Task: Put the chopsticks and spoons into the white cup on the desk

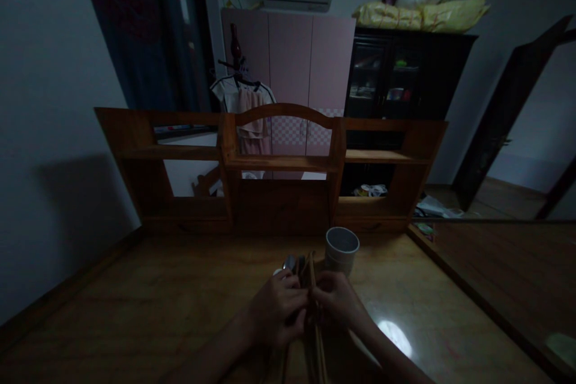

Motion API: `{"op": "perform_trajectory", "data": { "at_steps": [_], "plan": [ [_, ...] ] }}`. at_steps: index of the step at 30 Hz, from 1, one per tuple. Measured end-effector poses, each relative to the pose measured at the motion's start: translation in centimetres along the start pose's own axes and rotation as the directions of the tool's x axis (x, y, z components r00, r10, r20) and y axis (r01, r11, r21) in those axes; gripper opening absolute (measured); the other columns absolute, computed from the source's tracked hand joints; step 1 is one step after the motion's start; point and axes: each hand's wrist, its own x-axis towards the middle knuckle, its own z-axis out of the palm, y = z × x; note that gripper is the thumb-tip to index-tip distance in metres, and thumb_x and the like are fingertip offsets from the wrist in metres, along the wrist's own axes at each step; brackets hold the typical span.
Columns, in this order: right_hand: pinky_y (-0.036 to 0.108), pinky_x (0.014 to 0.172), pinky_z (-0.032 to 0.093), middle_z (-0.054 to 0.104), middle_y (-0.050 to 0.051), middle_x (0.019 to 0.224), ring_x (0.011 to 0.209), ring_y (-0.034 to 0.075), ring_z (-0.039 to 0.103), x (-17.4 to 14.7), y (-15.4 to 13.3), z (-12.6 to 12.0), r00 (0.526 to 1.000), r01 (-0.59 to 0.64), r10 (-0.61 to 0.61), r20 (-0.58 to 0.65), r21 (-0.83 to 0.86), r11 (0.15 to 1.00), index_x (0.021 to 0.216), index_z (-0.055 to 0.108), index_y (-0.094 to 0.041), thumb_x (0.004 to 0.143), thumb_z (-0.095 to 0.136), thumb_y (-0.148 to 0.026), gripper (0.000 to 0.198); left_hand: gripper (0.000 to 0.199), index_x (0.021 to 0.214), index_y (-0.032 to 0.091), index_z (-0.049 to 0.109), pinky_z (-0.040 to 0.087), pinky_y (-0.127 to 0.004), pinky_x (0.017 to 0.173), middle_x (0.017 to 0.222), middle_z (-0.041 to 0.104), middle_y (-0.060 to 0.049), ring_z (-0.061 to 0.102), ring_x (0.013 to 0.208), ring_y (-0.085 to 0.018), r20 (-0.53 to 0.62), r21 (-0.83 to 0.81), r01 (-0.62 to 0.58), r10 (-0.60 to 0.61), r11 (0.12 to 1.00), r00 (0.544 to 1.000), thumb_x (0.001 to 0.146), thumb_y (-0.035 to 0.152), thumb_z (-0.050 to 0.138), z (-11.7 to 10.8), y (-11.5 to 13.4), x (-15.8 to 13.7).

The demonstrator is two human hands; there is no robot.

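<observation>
Both hands meet over the wooden desk (193,288), at a long, thin brown object (319,351) like narrow wooden strips standing close together. My right hand (337,300) is closed, its fingertips pinching the strips from the right side. From the left, my left hand (276,309) has its fingers curled against the same object. Just beyond the left fingers a metal spoon's bowl (288,263) shows, with a small white item beside it; their lower parts are hidden by the hand. A grey cup (342,246) stands upright right behind my right hand. Dim light blurs the detail.
A wooden shelf unit (281,162) runs along the desk's far edge. Behind it are pink cabinets (290,60), clothes on a rack (243,93) and a dark cupboard (396,78). A wall (58,174) borders the left side. Light glares off the desktop at the right.
</observation>
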Motion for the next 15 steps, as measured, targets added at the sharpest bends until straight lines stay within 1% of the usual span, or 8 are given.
{"op": "perform_trajectory", "data": {
  "at_steps": [3, 6, 7, 9, 11, 13, 14, 15],
  "plan": [
    [0.026, 0.061, 0.048, 0.066, 0.005, 0.074, 0.071, 0.022, 0.063, -0.3, -1.9, -0.1, 0.998, 0.054, -0.054, -0.016, 0.02, 0.998, 0.081, 0.069, -0.013, 0.075, 0.06, -0.028, 0.018, 0.012, 0.087, 0.017, 0.059, 0.045, -0.042, 0.079, 0.082, 0.067, -0.006, 0.058, 0.078, -0.022, -0.091, 0.079, -0.048, 0.055, 0.996, 0.994, 0.079, 0.018, 0.051, 0.1, 0.3, 0.2],
    [0.023, 0.052, 0.046, 0.064, 0.002, 0.072, 0.061, 0.018, 0.061, -1.1, -4.8, -1.3, 0.992, 0.129, -0.128, -0.014, 0.104, 0.986, 0.09, 0.064, -0.015, 0.085, 0.058, -0.032, 0.019, 0.015, 0.091, 0.016, 0.059, 0.047, -0.041, 0.078, 0.083, 0.068, -0.008, 0.059, 0.079, -0.022, -0.158, 0.099, -0.061, 0.076, 0.993, 0.984, 0.079, 0.016, 0.05, 0.0, 0.4, 0.2],
    [0.022, 0.05, 0.046, 0.064, 0.002, 0.075, 0.061, 0.017, 0.061, -1.5, -5.8, -1.9, 0.983, 0.186, -0.183, -0.033, 0.136, 0.973, 0.097, 0.063, -0.016, 0.088, 0.058, -0.032, 0.019, 0.019, 0.095, 0.015, 0.059, 0.047, -0.041, 0.079, 0.088, 0.069, -0.009, 0.06, 0.081, -0.022, -0.166, 0.103, -0.072, 0.088, 0.992, 0.982, 0.079, 0.017, 0.05, 0.0, 0.4, 0.2],
    [0.021, 0.051, 0.046, 0.065, 0.002, 0.081, 0.062, 0.016, 0.062, -2.3, -7.5, -3.4, 0.941, 0.327, -0.314, -0.125, 0.092, 0.941, 0.109, 0.061, -0.019, 0.092, 0.058, -0.03, 0.02, 0.027, 0.106, 0.015, 0.058, 0.048, -0.044, 0.085, 0.106, 0.069, -0.012, 0.061, 0.09, -0.024, -0.165, 0.126, -0.116, 0.136, 0.985, 0.977, 0.08, 0.02, 0.051, -0.1, 0.3, 0.3],
    [0.022, 0.059, 0.049, 0.066, 0.002, 0.085, 0.068, 0.016, 0.064, -3.0, -8.5, -4.6, 0.856, 0.455, -0.463, -0.231, -0.091, 0.886, 0.114, 0.061, -0.021, 0.093, 0.059, -0.024, 0.021, 0.034, 0.114, 0.014, 0.056, 0.048, -0.045, 0.09, 0.129, 0.06, -0.015, 0.06, 0.101, -0.026, -0.15, 0.16, -0.178, 0.202, 0.971, 0.968, 0.082, 0.024, 0.052, 0.0, 0.2, 0.4],
    [0.022, 0.063, 0.05, 0.066, 0.001, 0.085, 0.067, 0.014, 0.064, -3.2, -8.9, -5.2, 0.791, 0.512, -0.554, -0.261, -0.215, 0.832, 0.117, 0.06, -0.022, 0.093, 0.059, -0.019, 0.025, 0.041, 0.123, 0.015, 0.053, 0.048, -0.045, 0.094, 0.141, 0.05, -0.016, 0.058, 0.108, -0.025, -0.123, 0.187, -0.221, 0.246, 0.957, 0.961, 0.083, 0.028, 0.055, 0.2, 0.1, 0.5],
    [0.022, 0.064, 0.05, 0.066, 0.001, 0.086, 0.067, 0.014, 0.063, -3.2, -8.9, -5.2, 0.78, 0.525, -0.572, -0.253, -0.231, 0.819, 0.119, 0.059, -0.022, 0.092, 0.059, -0.019, 0.026, 0.046, 0.128, 0.017, 0.05, 0.047, -0.045, 0.096, 0.144, 0.047, -0.015, 0.056, 0.111, -0.025, -0.103, 0.197, -0.23, 0.253, 0.953, 0.962, 0.084, 0.029, 0.056, 0.2, 0.1, 0.6],
    [0.022, 0.063, 0.051, 0.065, 0.001, 0.086, 0.067, 0.014, 0.063, -3.2, -8.9, -5.0, 0.784, 0.532, -0.574, -0.236, -0.222, 0.817, 0.119, 0.058, -0.022, 0.092, 0.059, -0.018, 0.027, 0.05, 0.133, 0.019, 0.047, 0.046, -0.046, 0.098, 0.146, 0.045, -0.015, 0.055, 0.114, -0.025, -0.074, 0.202, -0.234, 0.253, 0.951, 0.965, 0.085, 0.031, 0.056, 0.3, 0.1, 0.7]
  ]
}}
